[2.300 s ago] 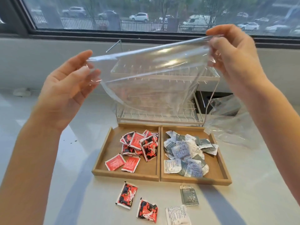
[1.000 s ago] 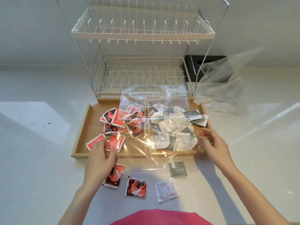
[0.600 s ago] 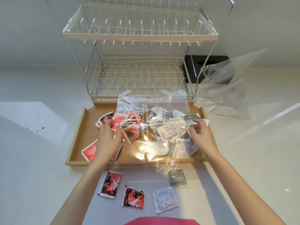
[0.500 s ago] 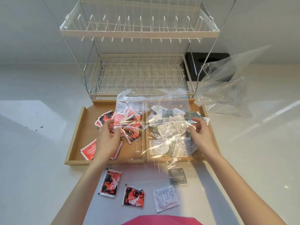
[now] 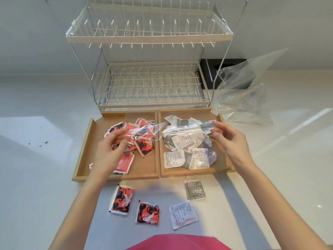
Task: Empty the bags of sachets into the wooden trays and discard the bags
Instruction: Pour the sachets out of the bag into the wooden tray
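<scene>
A clear bag (image 5: 173,129) is held stretched flat above two wooden trays by both hands. The left hand (image 5: 110,150) is raised over the left tray (image 5: 86,152), palm turned inward, fingers loosely curled – the bag's left edge looks pinched between thumb and fingertips, though motion blur hides the contact. The right hand (image 5: 228,141) is held over the right tray (image 5: 221,116), wrist bent, its thumb and forefinger closed on the bag's right edge. Both forearms are extended forward from the bottom of the view. Red sachets (image 5: 144,147) are piled in the left tray, white and grey sachets (image 5: 187,154) in the right. Five loose sachets (image 5: 121,200) are scattered on the counter (image 5: 36,177) just in front of the trays. A second bag (image 5: 241,94) lies crumpled beside the rack (image 5: 149,38) – right of the trays.
</scene>
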{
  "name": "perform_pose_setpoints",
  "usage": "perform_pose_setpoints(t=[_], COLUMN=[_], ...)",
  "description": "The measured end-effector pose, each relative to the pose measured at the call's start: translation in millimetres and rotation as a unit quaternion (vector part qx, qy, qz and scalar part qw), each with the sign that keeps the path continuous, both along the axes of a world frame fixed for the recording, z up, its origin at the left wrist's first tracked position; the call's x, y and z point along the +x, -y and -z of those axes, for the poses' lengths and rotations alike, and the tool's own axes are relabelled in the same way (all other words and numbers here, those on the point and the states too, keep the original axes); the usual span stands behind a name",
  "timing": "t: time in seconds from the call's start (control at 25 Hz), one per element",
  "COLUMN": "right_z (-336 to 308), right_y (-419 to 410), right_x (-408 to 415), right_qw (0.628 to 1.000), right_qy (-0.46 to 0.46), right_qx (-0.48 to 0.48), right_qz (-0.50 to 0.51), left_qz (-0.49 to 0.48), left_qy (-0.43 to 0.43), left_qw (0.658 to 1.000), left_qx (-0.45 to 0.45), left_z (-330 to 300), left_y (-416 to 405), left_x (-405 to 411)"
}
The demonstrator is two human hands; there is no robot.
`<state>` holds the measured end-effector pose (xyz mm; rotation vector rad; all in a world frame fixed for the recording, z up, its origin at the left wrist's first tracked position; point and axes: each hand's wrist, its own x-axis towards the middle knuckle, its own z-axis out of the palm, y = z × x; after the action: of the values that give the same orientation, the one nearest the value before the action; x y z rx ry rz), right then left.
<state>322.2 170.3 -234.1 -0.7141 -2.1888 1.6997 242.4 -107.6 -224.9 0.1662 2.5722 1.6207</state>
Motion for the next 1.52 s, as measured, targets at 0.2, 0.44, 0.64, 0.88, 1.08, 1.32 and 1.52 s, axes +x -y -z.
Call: perform_pose_setpoints(t=[0.2, 0.44, 0.64, 0.88, 1.08, 1.32, 1.52], right_z=[-24.2, -52.3, -71.0, -98.5, -142.1, -171.2, -159.9], right_y=[-19.2, -52.2, -104.6, -191.2, -257.5, -332.9, -361.4], right_x=[22.8, 48.2, 68.5, 74.9, 32.2, -53.3, -116.0], right_qw=[0.996, 0.977, 0.969, 0.977, 0.965, 0.966, 0.993], right_qy=[-0.033, -0.1, -0.13, -0.141, -0.175, -0.139, -0.055], right_qx=[0.08, 0.174, 0.206, 0.15, 0.192, 0.209, 0.094], right_qz=[0.007, 0.071, 0.053, 0.055, 0.039, 0.061, -0.032], left_qz=[0.058, 0.042, 0.044, 0.043, 0.037, 0.057, 0.005], left_qy=[-0.08, -0.166, -0.159, -0.148, -0.2, -0.155, -0.129], left_qw=[0.989, 0.98, 0.986, 0.984, 0.97, 0.976, 0.987], left_qx=[-0.108, -0.1, -0.004, 0.088, 0.132, 0.139, 0.092], left_z=[-31.7, -66.9, -78.1, -92.0, -139.0, -165.4, -155.6], left_y=[-6.1, -41.0, -98.7, -185.3, -263.9, -335.5, -384.4], left_x=[15.9, 29.7, 39.7, 47.0, 23.0, -39.7, -93.2])
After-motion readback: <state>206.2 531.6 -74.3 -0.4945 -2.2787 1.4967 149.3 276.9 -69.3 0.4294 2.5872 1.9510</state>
